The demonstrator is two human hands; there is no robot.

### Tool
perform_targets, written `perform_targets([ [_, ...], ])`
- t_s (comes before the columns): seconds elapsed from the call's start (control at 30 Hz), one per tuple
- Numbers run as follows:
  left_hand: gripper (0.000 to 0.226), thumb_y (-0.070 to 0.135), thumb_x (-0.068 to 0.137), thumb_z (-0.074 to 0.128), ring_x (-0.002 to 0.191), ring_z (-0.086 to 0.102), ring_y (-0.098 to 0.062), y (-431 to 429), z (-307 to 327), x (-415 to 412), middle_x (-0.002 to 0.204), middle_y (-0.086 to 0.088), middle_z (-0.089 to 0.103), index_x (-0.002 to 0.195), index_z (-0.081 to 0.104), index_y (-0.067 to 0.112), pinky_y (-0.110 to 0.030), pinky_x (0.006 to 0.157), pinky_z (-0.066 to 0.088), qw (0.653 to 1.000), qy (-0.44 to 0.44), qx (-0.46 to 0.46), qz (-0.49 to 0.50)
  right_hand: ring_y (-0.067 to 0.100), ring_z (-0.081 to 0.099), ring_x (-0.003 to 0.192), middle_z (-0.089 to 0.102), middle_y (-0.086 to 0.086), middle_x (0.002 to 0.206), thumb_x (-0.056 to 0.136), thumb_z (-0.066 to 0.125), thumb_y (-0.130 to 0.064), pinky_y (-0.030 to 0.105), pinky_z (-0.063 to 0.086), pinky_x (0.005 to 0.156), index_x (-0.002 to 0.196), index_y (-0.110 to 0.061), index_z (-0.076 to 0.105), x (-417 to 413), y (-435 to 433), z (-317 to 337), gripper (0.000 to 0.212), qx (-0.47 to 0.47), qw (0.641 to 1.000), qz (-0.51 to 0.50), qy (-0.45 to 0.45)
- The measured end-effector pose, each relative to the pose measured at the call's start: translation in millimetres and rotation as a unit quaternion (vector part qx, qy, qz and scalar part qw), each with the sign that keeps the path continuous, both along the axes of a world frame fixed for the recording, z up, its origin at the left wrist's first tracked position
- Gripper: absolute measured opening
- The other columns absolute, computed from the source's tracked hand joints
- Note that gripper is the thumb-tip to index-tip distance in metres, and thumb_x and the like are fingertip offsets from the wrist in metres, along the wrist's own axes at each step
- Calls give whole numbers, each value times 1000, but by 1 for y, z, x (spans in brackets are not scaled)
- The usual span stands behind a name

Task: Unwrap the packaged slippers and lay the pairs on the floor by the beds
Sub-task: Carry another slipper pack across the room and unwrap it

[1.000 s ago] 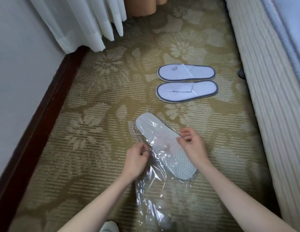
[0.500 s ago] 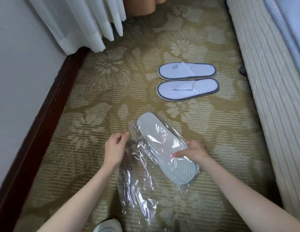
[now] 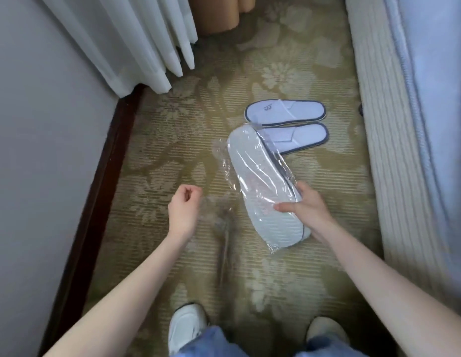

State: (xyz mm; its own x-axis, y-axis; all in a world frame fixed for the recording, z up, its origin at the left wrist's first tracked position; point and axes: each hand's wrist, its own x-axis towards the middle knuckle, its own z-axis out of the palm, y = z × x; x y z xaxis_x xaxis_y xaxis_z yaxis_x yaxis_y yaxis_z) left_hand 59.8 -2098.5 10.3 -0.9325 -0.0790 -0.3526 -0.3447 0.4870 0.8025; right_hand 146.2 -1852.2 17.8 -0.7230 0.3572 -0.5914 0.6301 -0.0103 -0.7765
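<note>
Left hand (image 3: 184,215) and right hand (image 3: 305,212) bare, left forearm (image 3: 121,287) and right forearm (image 3: 378,274) uncovered to frame edge, light blue denim trousers (image 3: 211,342) on both legs, white low-top left shoe (image 3: 185,328) with stitched panel seams, white right shoe (image 3: 327,328) under trouser hem

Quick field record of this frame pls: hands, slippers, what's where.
right hand: grips wrapped slippers near one end, sole up
left hand: fingers curled beside blurred clear film; grip unclear
unwrapped pair: side by side on carpet, next to bed
overlap: wrapped slippers' far end covers part of the nearer unwrapped slipper in view
progress: one pair laid, one in wrap
</note>
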Motion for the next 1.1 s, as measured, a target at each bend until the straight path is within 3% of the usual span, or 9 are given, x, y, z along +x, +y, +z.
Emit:
perform_targets([
  [0.13, 12, 19, 86, 55, 61, 50, 4, 10, 117, -1, 71, 12, 60, 78, 64, 22, -9, 60, 39, 999, 24, 19, -8, 5, 72, 80, 75, -11, 93, 61, 85, -3, 19, 54, 62, 100, -33, 66, 7, 10, 105, 52, -79, 997, 0, 15],
  [0.27, 15, 21, 85, 58, 60, 52, 11, 14, 254, 6, 70, 17, 63, 73, 64, 28, -5, 60, 38, 997, 41, 64, -2, 9, 72, 90, 75, -10, 101, 62, 84, -4, 24, 54, 69, 108, -32, 66, 28, 3, 224, 57, -115, 993, 15, 18],
  [0.33, 9, 35, 85, 60, 65, 54, 8, 14, 328, 10, 76, 17, 64, 82, 66, 29, -9, 67, 42, 995, 28, 94, -19, 9, 72, 92, 75, -8, 103, 61, 85, -7, 27, 53, 73, 109, -31, 66, 42, -1, 292, 57, -122, 992, 19, 17],
  [0.43, 30, 56, 78, 60, 74, 58, 6, 12, 428, 14, 88, 18, 67, 96, 67, 33, -17, 74, 42, 992, 25, 106, -64, 8, 72, 89, 75, -10, 101, 55, 87, -17, 28, 53, 74, 101, -34, 66, 69, -7, 389, 53, -127, 992, 12, 21],
  [0.6, 34, 60, 79, 59, 75, 60, 7, 12, 549, 20, 89, 16, 71, 97, 69, 33, -20, 74, 44, 977, 49, 97, -183, 6, 71, 90, 74, -17, 99, 49, 86, -27, 24, 53, 72, 102, -36, 65, 126, -29, 503, 58, -101, 995, -4, 27],
  [0.73, 23, 42, 88, 60, 67, 66, -12, 27, 597, 34, 74, 2, 71, 79, 70, 24, -30, 61, 53, 937, 46, 94, -332, 5, 70, 91, 74, -15, 100, 49, 85, -26, 26, 52, 75, 106, -35, 65, 185, -57, 548, 61, -67, 995, -70, 34],
  [0.83, 30, 33, 93, 57, 54, 44, -21, 42, 606, 58, 58, -6, 51, 69, 64, 16, -34, 54, 37, 892, 32, 81, -443, 1, 70, 87, 75, -18, 95, 60, 85, -10, 17, 50, 67, 101, -33, 67, 242, -88, 564, 51, -77, 984, -157, 47],
  [1.0, 41, 23, 97, 53, 46, 26, -8, 74, 607, 138, 49, 9, 33, 56, 54, 19, -25, 47, 24, 810, -14, 87, -580, 11, 71, 82, 76, -4, 89, 65, 83, -1, 19, 51, 66, 94, -18, 71, 356, -149, 575, 36, -75, 940, -331, 37],
  [1.1, 51, 23, 95, 55, 47, 25, -11, 91, 605, 211, 50, 4, 31, 46, 40, 25, -28, 49, 21, 774, -30, 81, -627, 15, 67, 77, 71, -1, 81, 65, 82, 2, 23, 49, 69, 91, -9, 66, 426, -186, 577, 32, -67, 896, -438, 29],
])
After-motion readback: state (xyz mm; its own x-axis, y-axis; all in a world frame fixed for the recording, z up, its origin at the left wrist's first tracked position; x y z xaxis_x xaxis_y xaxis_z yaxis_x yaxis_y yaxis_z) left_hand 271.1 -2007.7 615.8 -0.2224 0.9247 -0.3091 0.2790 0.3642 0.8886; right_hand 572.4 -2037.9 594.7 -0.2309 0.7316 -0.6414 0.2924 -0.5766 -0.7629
